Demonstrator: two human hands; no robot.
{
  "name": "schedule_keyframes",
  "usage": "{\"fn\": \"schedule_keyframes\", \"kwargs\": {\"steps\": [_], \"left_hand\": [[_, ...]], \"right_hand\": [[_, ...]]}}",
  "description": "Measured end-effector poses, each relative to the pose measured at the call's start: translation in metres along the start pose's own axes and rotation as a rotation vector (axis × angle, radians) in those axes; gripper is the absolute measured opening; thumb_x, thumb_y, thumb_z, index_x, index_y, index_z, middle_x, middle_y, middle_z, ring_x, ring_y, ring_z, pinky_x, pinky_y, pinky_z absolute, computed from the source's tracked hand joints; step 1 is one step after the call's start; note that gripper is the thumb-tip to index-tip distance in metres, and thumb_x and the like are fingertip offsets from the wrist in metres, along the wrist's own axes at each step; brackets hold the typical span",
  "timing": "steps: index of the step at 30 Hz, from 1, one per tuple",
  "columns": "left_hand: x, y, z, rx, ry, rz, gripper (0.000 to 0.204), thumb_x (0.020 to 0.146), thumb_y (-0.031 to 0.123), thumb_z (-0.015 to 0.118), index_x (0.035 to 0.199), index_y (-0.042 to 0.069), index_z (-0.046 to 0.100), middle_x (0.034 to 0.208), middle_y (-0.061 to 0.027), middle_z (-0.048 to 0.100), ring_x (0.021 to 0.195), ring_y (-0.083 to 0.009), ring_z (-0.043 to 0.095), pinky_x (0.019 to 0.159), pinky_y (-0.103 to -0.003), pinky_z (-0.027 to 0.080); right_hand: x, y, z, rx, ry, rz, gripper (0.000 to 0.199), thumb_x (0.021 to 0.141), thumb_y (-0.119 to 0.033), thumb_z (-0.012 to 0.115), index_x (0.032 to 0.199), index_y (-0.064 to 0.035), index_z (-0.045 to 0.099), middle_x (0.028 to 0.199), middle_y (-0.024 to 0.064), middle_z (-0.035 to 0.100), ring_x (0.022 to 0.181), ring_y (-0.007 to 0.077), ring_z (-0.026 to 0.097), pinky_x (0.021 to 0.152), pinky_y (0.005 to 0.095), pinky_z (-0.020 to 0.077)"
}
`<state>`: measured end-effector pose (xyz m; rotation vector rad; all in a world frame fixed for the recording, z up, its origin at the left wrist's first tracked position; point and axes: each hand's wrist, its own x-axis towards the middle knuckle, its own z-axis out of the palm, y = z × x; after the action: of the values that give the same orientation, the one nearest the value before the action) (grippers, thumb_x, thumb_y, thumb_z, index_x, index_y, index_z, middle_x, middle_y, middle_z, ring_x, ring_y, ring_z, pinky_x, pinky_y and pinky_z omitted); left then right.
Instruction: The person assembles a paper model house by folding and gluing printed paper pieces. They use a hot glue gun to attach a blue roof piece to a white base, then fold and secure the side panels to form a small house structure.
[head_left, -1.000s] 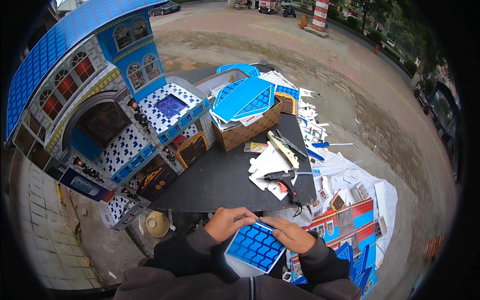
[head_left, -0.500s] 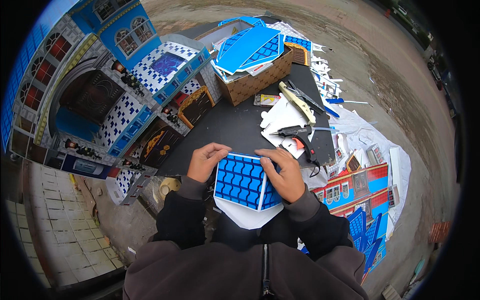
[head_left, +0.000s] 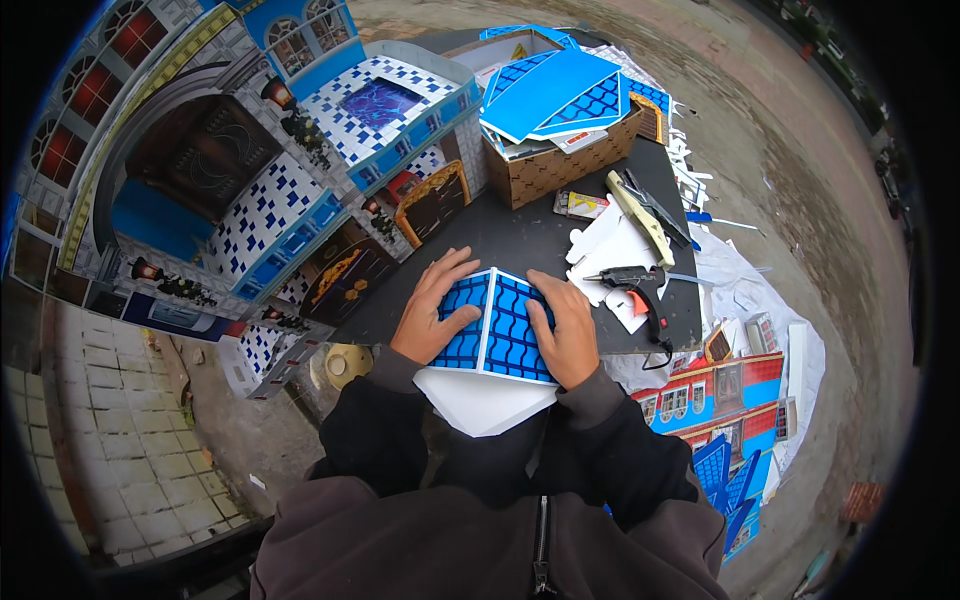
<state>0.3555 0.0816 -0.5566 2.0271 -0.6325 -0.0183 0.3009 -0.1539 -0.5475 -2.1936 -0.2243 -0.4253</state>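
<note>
Between my hands is a folded cardboard roof piece (head_left: pixel 512 325) printed with blue tiles, its white ridge facing up. White card (head_left: pixel 487 403) shows under its near edge. My left hand (head_left: pixel 428 318) lies along the left slope, fingers reaching to the far edge and thumb on the tiles. My right hand (head_left: pixel 568 332) wraps the right side, its thumb also on the tiles. Both hands grip the piece from either side. Close to my right hand, on the black table (head_left: pixel 525 240), lies a hot glue gun (head_left: pixel 640 288) with white card scraps (head_left: pixel 605 245) beside it.
A large printed cardboard castle (head_left: pixel 250 200) stands on the left. A brown box (head_left: pixel 560 168) holds blue roof pieces (head_left: pixel 555 90). A cream-handled tool (head_left: pixel 638 218) lies beyond the glue gun. Red and blue house panels (head_left: pixel 700 385) lie on white sheeting to the right.
The roof piece has turned so its ridge now runs up the middle. My left hand has moved from its far corner to lie over the left slope. The view has shifted slightly.
</note>
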Motion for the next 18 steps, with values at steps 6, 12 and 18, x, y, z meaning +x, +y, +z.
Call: {"fn": "schedule_keyframes", "kwargs": {"steps": [6, 12, 18], "left_hand": [[0.003, 0.013, 0.006, -0.045, -0.075, -0.036, 0.075, 0.097, 0.06, 0.063, 0.15, 0.008, 0.051, 0.149, -0.0168, 0.053, 0.139, -0.0359, 0.046, 0.118, -0.05, 0.033], [0.001, 0.003, 0.008, -0.008, -0.028, -0.068, 0.051, 0.11, 0.038, 0.05, 0.149, 0.006, 0.053, 0.141, -0.0188, 0.059, 0.133, -0.0332, 0.053, 0.113, -0.042, 0.039], [0.001, -0.008, 0.002, -0.066, -0.041, -0.163, 0.049, 0.111, 0.032, 0.048, 0.151, 0.005, 0.052, 0.141, -0.0211, 0.06, 0.135, -0.0335, 0.053, 0.112, -0.041, 0.041]], "right_hand": [[0.0, -0.004, 0.005, 0.094, -0.012, -0.03, 0.039, 0.096, 0.0, 0.059, 0.135, -0.0025, 0.061, 0.133, 0.0187, 0.065, 0.126, 0.0384, 0.06, 0.111, 0.0465, 0.0437], [-0.016, 0.009, -0.003, -0.099, -0.03, -0.101, 0.049, 0.092, 0.008, 0.057, 0.141, 0.0005, 0.055, 0.14, 0.0222, 0.06, 0.13, 0.0406, 0.057, 0.114, 0.0469, 0.0424], [-0.04, 0.012, -0.027, -0.167, -0.151, 0.059, 0.055, 0.094, -0.006, 0.066, 0.146, 0.0012, 0.05, 0.152, 0.0238, 0.049, 0.14, 0.0425, 0.047, 0.117, 0.0481, 0.0384]]}}
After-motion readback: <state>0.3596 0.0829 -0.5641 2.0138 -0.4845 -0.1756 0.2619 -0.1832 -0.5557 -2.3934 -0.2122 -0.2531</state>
